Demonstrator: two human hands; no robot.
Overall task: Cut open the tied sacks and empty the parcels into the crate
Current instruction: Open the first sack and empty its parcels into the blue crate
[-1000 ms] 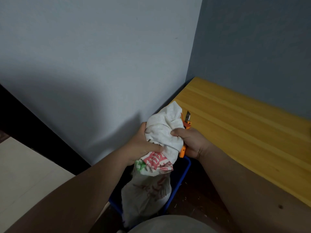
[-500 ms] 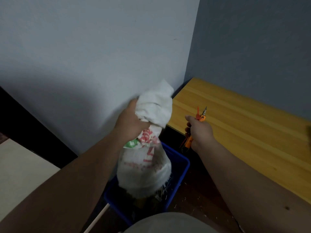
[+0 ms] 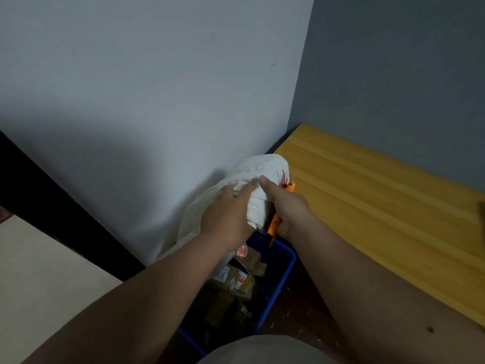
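The yellow wooden desk (image 3: 380,219) stands at right against the grey wall. The white sack (image 3: 252,177) is held above the blue crate (image 3: 280,271), which contains brown parcels (image 3: 236,279). The left hand (image 3: 225,219) grips the sack fabric. The right hand (image 3: 286,206) holds orange cutters (image 3: 275,222) and pinches the sack.

Likely parcel-sorting room: blue crate (image 3: 278,282) of parcels (image 3: 236,278) (bare walls).
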